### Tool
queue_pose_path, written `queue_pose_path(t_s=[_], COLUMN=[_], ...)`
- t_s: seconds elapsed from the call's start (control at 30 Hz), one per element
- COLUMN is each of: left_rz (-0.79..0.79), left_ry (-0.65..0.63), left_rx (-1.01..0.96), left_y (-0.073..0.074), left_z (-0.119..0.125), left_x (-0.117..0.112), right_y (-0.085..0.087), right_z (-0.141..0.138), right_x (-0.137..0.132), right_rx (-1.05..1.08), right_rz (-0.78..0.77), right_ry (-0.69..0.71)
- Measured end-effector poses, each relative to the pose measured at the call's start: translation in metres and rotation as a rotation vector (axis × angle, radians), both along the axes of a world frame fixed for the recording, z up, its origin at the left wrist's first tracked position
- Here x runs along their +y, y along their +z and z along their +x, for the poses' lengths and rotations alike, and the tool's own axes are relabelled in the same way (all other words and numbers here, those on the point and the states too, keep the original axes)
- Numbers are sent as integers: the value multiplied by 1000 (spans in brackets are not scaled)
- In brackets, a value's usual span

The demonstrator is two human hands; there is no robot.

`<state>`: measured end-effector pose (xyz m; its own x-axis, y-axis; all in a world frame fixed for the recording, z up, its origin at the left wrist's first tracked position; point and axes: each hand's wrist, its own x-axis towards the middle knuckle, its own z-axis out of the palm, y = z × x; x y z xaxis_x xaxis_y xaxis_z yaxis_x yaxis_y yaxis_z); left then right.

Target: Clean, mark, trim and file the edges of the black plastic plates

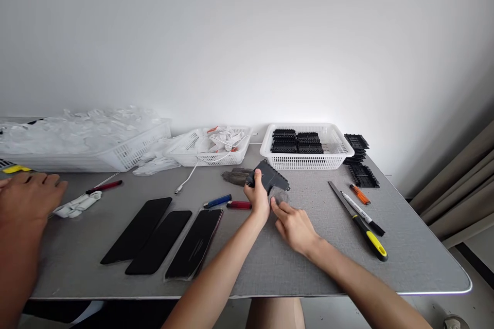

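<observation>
Left hand (258, 200) is clamped around a black plastic piece (270, 176), tilted over the table (270, 267) near the white basket (339, 151). Right hand (295, 225) has its fingertips on a grey pad (278, 195) just below it, can't tell if it's actually gripping.

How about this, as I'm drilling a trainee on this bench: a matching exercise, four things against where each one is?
Things:
1 dark panels
2 yellow-handled tool
3 white cables
4 dark grey part

Places:
a held in the left hand
b in a white basket
c three side by side on the table
d beside the markers

Pairs: 1c, 2d, 3b, 4a
</observation>
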<state>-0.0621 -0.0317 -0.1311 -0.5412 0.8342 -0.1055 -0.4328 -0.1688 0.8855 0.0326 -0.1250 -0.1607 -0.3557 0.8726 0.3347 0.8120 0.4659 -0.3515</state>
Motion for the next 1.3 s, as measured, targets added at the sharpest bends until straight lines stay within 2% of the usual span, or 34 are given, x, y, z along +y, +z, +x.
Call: queue_pose_path(t_s=[0.07, 0.1, 0.23, 0.3, 0.37, 0.5, 0.57, 0.67, 0.77, 0.87, 1.0, 1.1, 1.17, 1.23, 1.3], left_rz=[23, 41, 104, 132, 184, 275, 246, 172, 160, 140, 181, 270, 293, 260, 190], left_ry=[-22, -41, -191, -264, -292, -293, -262, -235, -303, -384, -388, -506, -548, -478, -376], left_rx=[10, 3, -15, 19, 73, 182, 188, 126, 65, 61, 125, 172, 195, 194, 185], left_y=[-1, -3, -12, -18, -22, -25, -23, -19, -19, -26, -32, -30, -29, -29, -30], left_z=[-1, -1, 4, 8, 12, 14, 12, 10, 12, 17, 21, 22, 21, 20, 18], left_x=[1, 1, -1, -4, -8, -12, -12, -12, -14, -18, -22, -23, -24, -25, -26], right_y=[4, 5, 11, 10, 7, -2, -3, 1, 7, 11, 13, 12, 10, 9, 9], right_z=[7, 13, 39, 46, 44, 27, 20, 17, 19, 22, 28, 35, 35, 29, 23], right_x=[0, 1, 12, 17, 20, 18, 16, 13, 11, 10, 14, 19, 20, 18, 14], right_rx=[168, 285, 681, 718, 647, 353, 212, 37, -88, -165, -149, -77, -27, -7, -26], right_rz=[35, 73, 306, 355, 308, 132, 102, 137, 219, 280, 308, 291, 283, 291, 313], right_ry=[22, -28, -400, -454, -360, -97, -27, 33, 38, -18, -190, -350, -401, -344, -198])
